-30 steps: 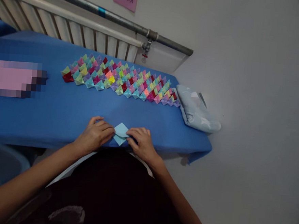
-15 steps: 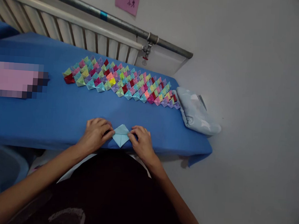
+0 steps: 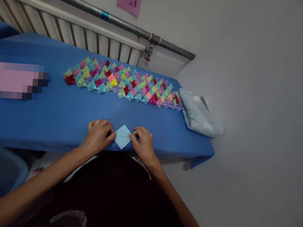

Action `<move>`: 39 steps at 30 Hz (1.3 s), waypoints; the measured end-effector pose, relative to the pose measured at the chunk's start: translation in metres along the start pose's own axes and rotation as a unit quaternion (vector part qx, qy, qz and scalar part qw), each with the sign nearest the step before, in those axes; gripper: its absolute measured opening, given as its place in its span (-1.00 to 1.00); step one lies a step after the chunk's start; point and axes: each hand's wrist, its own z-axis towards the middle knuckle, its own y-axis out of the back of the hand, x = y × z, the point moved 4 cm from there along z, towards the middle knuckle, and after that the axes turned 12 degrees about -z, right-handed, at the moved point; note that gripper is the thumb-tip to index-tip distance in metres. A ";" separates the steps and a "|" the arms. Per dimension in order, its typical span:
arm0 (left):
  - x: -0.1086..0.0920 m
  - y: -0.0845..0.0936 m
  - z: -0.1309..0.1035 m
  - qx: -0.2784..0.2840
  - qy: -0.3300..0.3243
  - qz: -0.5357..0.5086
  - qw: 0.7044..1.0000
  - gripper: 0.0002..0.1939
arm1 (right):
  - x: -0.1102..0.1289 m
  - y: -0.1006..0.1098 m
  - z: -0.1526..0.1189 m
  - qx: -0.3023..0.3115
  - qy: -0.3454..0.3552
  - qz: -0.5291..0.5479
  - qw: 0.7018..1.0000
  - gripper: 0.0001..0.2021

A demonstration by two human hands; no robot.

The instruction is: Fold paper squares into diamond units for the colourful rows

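Observation:
A light-blue folded paper (image 3: pixel 123 137), diamond-shaped with a crease across its middle, is held between my two hands near the front edge of the blue-covered table (image 3: pixel 62 121). My left hand (image 3: pixel 99 134) pinches its left corner between thumb and fingers. At the right corner, my right hand (image 3: pixel 143 140) grips it the same way. Beyond my hands lie rows of small folded paper pieces (image 3: pixel 122 83) in many colours, set close together and overlapping.
A folded pale-blue patterned cloth (image 3: pixel 200 113) lies at the table's right end. Behind the table are a white radiator (image 3: pixel 91 40) and a metal pipe (image 3: pixel 126 27). A blurred pink patch (image 3: pixel 11 79) is at the left. Below it stands a blue basin (image 3: pixel 2 172).
The paper's upper part now looks flatter and more evenly diamond-shaped, and its middle crease is fainter. Both hands have barely shifted and keep their hold on its corners.

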 end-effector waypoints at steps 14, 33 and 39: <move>0.001 0.003 0.003 0.001 0.017 0.044 0.999 -0.81 | 0.000 -0.001 0.001 0.004 -0.004 0.006 1.000 -0.87; -0.026 -0.006 -0.017 0.098 -0.200 0.121 0.967 -0.56 | -0.006 0.005 0.001 0.018 -0.012 -0.001 1.000 -0.94; -0.027 -0.008 -0.016 0.101 -0.193 0.113 0.969 -0.62 | 0.005 0.013 -0.002 0.005 0.028 -0.031 0.999 -0.80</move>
